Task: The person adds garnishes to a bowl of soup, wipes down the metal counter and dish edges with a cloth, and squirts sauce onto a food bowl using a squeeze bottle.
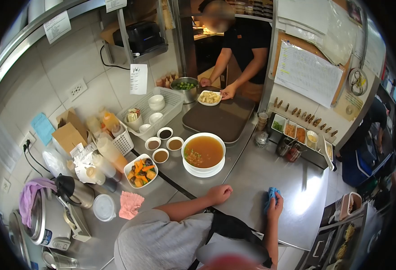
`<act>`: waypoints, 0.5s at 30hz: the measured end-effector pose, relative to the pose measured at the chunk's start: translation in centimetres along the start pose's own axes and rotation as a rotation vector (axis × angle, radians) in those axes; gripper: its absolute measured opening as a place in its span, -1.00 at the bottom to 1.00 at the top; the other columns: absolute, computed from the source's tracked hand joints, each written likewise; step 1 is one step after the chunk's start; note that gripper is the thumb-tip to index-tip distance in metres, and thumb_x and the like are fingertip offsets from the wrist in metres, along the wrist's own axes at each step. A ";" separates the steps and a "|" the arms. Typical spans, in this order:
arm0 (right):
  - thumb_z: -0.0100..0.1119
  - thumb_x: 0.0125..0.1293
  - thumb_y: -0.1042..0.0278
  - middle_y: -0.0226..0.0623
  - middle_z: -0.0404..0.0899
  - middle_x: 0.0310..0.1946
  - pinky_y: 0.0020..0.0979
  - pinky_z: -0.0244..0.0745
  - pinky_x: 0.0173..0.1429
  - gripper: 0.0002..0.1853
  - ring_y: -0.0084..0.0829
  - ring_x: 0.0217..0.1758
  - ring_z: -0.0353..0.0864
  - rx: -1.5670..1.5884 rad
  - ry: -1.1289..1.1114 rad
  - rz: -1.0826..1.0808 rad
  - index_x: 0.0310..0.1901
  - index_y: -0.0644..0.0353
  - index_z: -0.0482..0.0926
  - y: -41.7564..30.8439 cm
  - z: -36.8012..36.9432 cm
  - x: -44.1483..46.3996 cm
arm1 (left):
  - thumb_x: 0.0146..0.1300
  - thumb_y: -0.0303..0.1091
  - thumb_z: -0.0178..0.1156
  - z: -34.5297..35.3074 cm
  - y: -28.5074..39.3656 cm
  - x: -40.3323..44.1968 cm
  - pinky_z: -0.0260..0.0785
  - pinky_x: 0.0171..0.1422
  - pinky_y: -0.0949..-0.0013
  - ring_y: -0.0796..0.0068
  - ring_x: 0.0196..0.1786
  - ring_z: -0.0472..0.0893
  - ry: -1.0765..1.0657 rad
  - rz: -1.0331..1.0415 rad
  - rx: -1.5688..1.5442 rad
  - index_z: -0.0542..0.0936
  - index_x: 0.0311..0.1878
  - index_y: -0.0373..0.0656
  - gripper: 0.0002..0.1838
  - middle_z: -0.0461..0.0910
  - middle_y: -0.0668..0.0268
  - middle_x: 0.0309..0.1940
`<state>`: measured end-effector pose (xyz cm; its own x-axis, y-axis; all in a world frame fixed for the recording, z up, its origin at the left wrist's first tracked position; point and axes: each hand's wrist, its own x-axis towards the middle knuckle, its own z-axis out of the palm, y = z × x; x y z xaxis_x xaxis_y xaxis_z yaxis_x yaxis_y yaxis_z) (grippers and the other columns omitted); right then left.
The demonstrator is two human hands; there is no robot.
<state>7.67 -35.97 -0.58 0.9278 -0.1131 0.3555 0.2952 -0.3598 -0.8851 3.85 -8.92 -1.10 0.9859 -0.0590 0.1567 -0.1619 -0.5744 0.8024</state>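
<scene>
My right hand [275, 208] grips a crumpled blue cloth [272, 198] on the steel counter [247, 198]. My left hand [220, 194] rests near the counter's edge, closed in a fist with nothing visible in it. Just beyond it stands a large white bowl of brown broth [203, 152], with chopped greens floating at one side. Several small sauce cups [165, 133] sit to its left. A square white dish of mixed vegetables [140, 172] is nearer to me. Across the counter, a co-worker's hand [228, 92] holds a small white dish of pale food pieces [209, 97].
A brown tray [220, 118] lies at the back beside a metal pot of greens [184, 89]. Sauce bottles [108, 153], a pink cloth [131, 204] and a thermal jug [75, 191] are on the left. Garnish containers [290, 130] line the right wall.
</scene>
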 end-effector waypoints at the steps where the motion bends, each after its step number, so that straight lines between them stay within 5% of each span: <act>1: -0.04 0.11 0.43 -0.11 0.43 -0.16 -0.38 0.22 0.08 -0.72 -0.29 -0.05 0.39 0.003 0.002 -0.027 -0.13 0.33 0.41 0.1 0.1 0.1 | 0.09 -0.30 -0.04 0.2 -0.3 0.3 0.34 -0.39 0.34 0.34 -0.41 0.51 -0.020 -0.107 -0.066 0.44 -0.29 -0.10 -0.84 0.47 0.26 -0.47; 5: -0.04 0.12 0.42 -0.11 0.42 -0.16 -0.37 0.22 0.08 -0.72 -0.28 -0.05 0.39 -0.005 0.014 -0.070 -0.12 0.33 0.40 1.1 0.0 -0.1 | 0.18 -0.20 -0.08 -0.6 -1.6 2.5 0.36 -0.38 0.48 0.45 -0.39 0.50 -0.280 -0.578 -0.870 0.36 -0.12 -0.10 -0.75 0.45 0.28 -0.42; 7: -0.05 0.13 0.43 -0.12 0.42 -0.16 -0.38 0.21 0.09 -0.72 -0.29 -0.04 0.38 -0.014 0.007 -0.071 -0.11 0.33 0.40 1.0 0.1 -0.1 | 0.21 -0.17 -0.10 -1.1 -2.0 2.9 0.38 -0.36 0.51 0.46 -0.37 0.50 -0.436 -0.644 -1.127 0.32 -0.07 -0.09 -0.71 0.44 0.28 -0.39; 15: -0.04 0.13 0.41 -0.12 0.42 -0.16 -0.38 0.22 0.07 -0.72 -0.28 -0.05 0.39 -0.032 -0.007 -0.068 -0.11 0.32 0.40 0.4 -0.2 0.0 | 0.23 -0.13 -0.12 -1.9 -3.0 2.4 0.40 -0.21 0.39 0.41 -0.28 0.51 -0.477 -0.594 -1.469 0.31 -0.05 -0.04 -0.71 0.46 0.24 -0.32</act>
<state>7.72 -36.26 -0.85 0.9077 -0.0807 0.4119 0.3501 -0.3958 -0.8490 6.61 -5.80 -2.09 0.7994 -0.5158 -0.3082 0.5923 0.5898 0.5490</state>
